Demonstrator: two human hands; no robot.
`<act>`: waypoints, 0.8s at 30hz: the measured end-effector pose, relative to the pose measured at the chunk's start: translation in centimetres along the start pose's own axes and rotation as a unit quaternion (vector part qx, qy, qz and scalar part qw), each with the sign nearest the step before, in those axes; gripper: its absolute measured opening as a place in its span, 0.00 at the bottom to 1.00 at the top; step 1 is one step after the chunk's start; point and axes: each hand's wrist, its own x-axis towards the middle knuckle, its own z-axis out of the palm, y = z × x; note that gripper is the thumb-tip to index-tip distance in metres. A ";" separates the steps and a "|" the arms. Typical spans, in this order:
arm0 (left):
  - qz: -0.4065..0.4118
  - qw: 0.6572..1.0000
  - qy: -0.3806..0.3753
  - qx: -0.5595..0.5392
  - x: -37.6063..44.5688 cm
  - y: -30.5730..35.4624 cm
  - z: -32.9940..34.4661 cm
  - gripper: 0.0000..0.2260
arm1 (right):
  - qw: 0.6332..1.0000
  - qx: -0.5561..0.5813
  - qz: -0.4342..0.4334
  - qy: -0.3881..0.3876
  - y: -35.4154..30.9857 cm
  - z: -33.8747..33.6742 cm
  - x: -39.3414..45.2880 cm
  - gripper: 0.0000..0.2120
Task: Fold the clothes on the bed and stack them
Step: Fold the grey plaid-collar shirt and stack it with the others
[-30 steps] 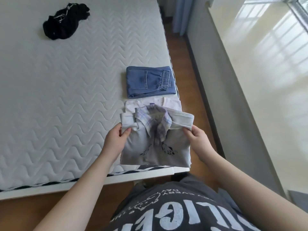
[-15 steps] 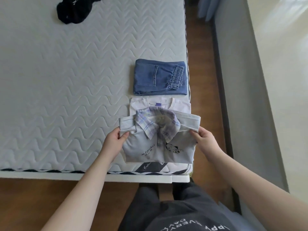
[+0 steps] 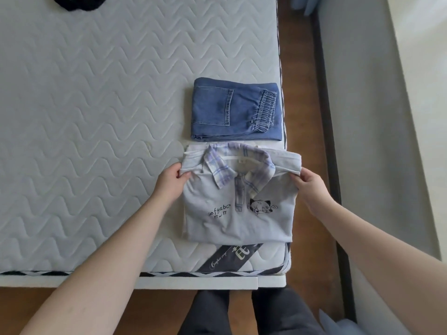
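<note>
Lying folded at the near right corner of the bed (image 3: 96,117), the polo (image 3: 238,221) faces up: pale blue-grey, plaid collar at the far end, short placket down the middle, black lettering on its left w/ a small cartoon print on its right. Both hands are on it at shoulder level. Left hand (image 3: 169,184) pinches the left shoulder fold, thumb on top & fingers tucked under the cloth edge. Right hand (image 3: 308,187) grips the right shoulder fold the same way, thumb over, fingers curled beneath. Fabric at both grips is bunched a bit & raised off the pile; rest of the polo lies flat.

Under the polo sits a white top (image 3: 193,148), only a thin strip showing at the far left edge, so polo is stacked on it. Can't tell how the top is folded. Just beyond, nearly touching that strip, lie folded jeans (image 3: 235,110), back pocket up, elastic waistband toward the right bed edge. Jeans form a separate pile beside the polo stack, not on it.

Far off at the top left, well apart from everything, a black garment (image 3: 79,1) is bunched up, mostly cut off by the frame.

Mattress has a wavy quilted cover, w/ a dark diagonal label at the near corner below the polo. Wood floor (image 3: 297,68) runs along the right side, then a grey baseboard & pale wall. Person's dark trousers show at bottom centre.
</note>
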 end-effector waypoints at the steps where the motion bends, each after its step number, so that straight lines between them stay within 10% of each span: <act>1: -0.001 1.000 -0.003 0.002 0.8 0.0 0.2 0.07 | 1.000 0.002 0.004 -0.001 0.0 0.2 0.9 0.14; 15: -0.012 0.999 0.038 -0.009 11.5 -3.8 4.2 0.07 | 0.997 0.010 0.066 0.036 4.6 1.4 13.4 0.08; 24: -0.133 0.991 -0.015 -0.018 10.8 -8.1 7.6 0.14 | 0.981 -0.111 0.159 -0.006 10.1 3.2 13.4 0.20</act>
